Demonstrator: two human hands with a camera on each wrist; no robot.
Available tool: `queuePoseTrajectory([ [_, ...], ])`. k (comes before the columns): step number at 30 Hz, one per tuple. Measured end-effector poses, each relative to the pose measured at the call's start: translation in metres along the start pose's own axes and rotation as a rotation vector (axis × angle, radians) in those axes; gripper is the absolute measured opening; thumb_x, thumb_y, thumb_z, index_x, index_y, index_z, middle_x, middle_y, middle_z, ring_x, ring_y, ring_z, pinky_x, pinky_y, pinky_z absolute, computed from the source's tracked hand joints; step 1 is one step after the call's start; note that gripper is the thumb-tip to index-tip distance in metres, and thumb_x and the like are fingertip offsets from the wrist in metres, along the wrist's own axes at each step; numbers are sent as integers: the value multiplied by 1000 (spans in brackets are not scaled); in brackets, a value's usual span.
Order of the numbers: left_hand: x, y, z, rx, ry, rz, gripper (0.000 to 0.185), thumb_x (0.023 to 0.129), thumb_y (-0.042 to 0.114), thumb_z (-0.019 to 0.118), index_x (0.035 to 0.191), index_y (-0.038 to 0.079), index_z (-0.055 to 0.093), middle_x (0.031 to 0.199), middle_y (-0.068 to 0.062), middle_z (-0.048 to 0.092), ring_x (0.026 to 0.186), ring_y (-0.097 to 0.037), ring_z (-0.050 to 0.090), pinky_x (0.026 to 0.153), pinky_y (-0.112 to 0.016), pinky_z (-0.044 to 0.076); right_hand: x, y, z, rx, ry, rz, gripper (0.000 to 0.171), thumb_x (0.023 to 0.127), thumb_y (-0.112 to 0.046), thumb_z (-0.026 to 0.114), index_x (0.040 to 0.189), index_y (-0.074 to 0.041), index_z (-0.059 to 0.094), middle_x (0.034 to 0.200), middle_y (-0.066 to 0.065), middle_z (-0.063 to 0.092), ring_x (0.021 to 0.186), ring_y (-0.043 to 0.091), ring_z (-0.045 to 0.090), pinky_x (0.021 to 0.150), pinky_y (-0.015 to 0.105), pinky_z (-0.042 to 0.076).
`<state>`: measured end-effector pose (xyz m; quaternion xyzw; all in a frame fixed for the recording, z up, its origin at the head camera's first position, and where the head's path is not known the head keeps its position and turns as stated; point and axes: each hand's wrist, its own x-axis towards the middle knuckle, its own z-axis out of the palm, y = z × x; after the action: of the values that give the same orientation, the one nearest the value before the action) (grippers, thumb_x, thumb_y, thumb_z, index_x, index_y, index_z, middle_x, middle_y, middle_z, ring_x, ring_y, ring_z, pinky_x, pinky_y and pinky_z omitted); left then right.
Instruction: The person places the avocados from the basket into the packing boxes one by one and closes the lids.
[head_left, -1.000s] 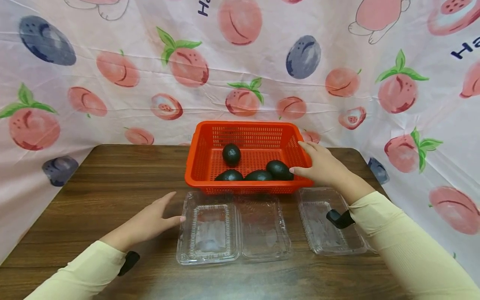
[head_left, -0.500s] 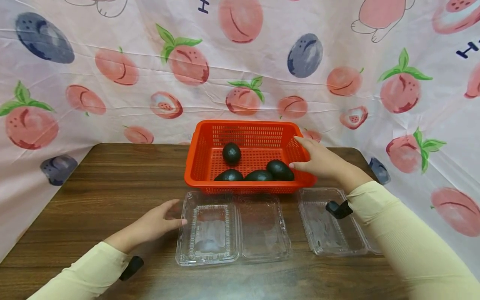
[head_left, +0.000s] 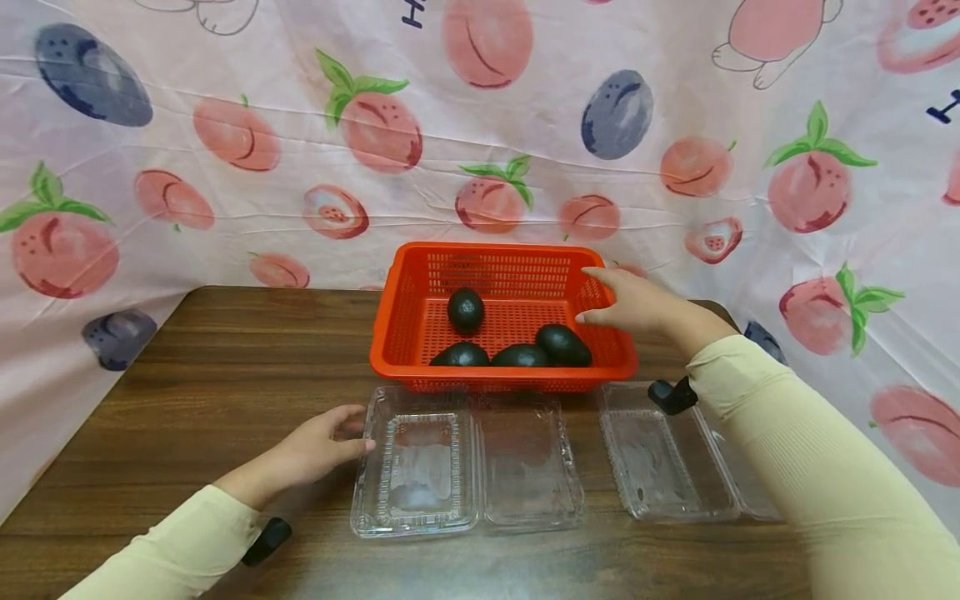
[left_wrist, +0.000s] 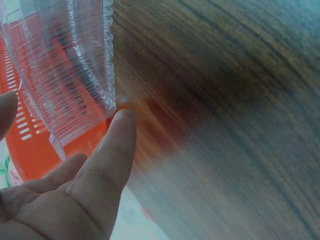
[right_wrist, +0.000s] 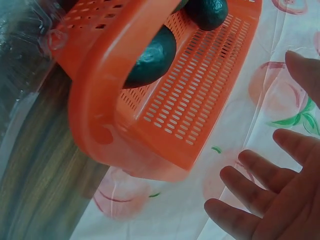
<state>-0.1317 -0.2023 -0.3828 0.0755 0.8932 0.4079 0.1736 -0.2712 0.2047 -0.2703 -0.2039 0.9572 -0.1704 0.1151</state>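
Observation:
An orange slotted basket [head_left: 502, 379] stands at the table's far middle and holds several dark avocados, one apart at the back [head_left: 466, 309] and three along the front [head_left: 562, 345]. My right hand [head_left: 600, 296] hovers over the basket's right rim with fingers [right_wrist: 260, 170] spread, holding nothing; the nearest avocado [right_wrist: 152, 57] lies just below it. A clear clamshell container [head_left: 416, 471] lies unfolded in front of the basket. My left hand [head_left: 358, 433] rests at its left edge, straight fingers [left_wrist: 112, 150] touching the ribbed plastic [left_wrist: 70, 65].
A second clear clamshell container [head_left: 660, 454] lies unfolded at the right, under my right forearm. The brown wooden table [head_left: 225, 358] is bounded by a fruit-print cloth backdrop [head_left: 480, 125] at the back and both sides.
My right hand has slid from the basket's front right corner back along the right rim. My left hand has crept a little nearer to the container's left edge.

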Motion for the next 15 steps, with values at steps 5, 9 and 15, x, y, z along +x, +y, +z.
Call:
queuePoseTrajectory([
  [5, -1, 0, 0, 1, 13, 4, 62, 90, 20, 67, 133, -16, 41, 119, -30, 60, 113, -44, 56, 91, -53, 46, 7, -4, -2, 2, -52, 17, 78, 90, -32, 66, 150, -1, 26, 152, 26, 30, 136, 41, 34, 111, 55, 25],
  [9, -1, -1, 1, -18, 12, 8, 60, 89, 17, 66, 132, -17, 41, 116, -29, 61, 111, -41, 58, 89, -51, 47, 12, -4, -2, 14, -72, 31, 77, 90, -32, 66, 149, -1, 28, 148, 28, 35, 132, 41, 39, 110, 54, 29],
  [15, -3, -3, 1, -39, -1, 27, 59, 89, 14, 67, 131, -18, 41, 115, -30, 61, 107, -40, 60, 87, -49, 49, 19, -4, -1, 38, -117, 44, 76, 90, -29, 66, 149, 1, 29, 145, 30, 37, 132, 42, 39, 109, 54, 29],
])
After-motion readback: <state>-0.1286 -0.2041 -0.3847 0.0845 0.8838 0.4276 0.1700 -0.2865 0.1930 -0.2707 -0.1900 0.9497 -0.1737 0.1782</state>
